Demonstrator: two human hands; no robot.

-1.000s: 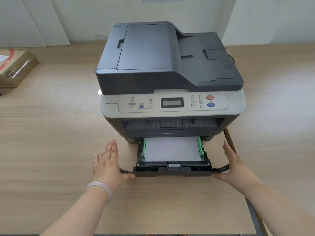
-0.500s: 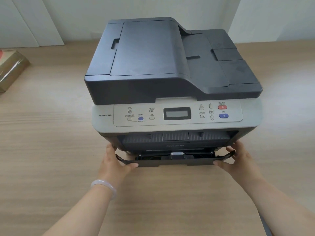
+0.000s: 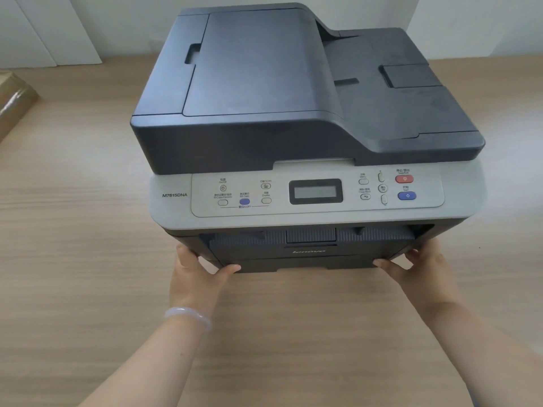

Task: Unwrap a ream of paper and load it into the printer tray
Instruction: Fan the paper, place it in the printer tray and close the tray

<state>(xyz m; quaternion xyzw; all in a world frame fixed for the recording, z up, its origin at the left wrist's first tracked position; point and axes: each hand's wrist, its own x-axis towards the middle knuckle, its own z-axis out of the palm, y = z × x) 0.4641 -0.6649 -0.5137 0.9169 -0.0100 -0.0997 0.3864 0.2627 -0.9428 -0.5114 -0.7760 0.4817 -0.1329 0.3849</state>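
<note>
1. Head view – position of parts. The multifunction printer [image 3: 264, 136] stands on a wood-grain table [image 3: 73, 230]. Its paper tray [image 3: 305, 264] sits in the base, with the tray front flush with the housing. No paper shows; any loaded sheets are enclosed in the tray.
2. Head view – hands. The left hand [image 3: 199, 274] grips the lower left front corner of the multifunction printer, with its thumb laid along the tray front and its fingers wrapped round the side. The right hand [image 3: 417, 268] mirrors this at the right corner, fingers curled on the housing edge. A pale bracelet [image 3: 188, 315] is on the left wrist.
3. Head view – surroundings. A brown taped package [image 3: 11, 101] lies at the far left table edge, well apart from the printer.
4. Head view – fault conditions (judgement).
   - The tray may look flush yet not be latched, which would cause a tray-missing or no-paper error.
   - Further pushing may slide the whole unit back on the smooth table.
   - Fingertips at the corners could be nipped between tray front and housing.
   - A stack jolted off its guides would feed skewed and jam.
5. Head view – markings. The model label [image 3: 174, 195] reads "M7615DNA". The front panel carries the "lenovo" logo [image 3: 308, 251]. Button captions are Chinese with small English lines: "COPY", "SCAN" and "Start" can be read, the rest cannot. The LCD [image 3: 316, 191] is blank.
</note>
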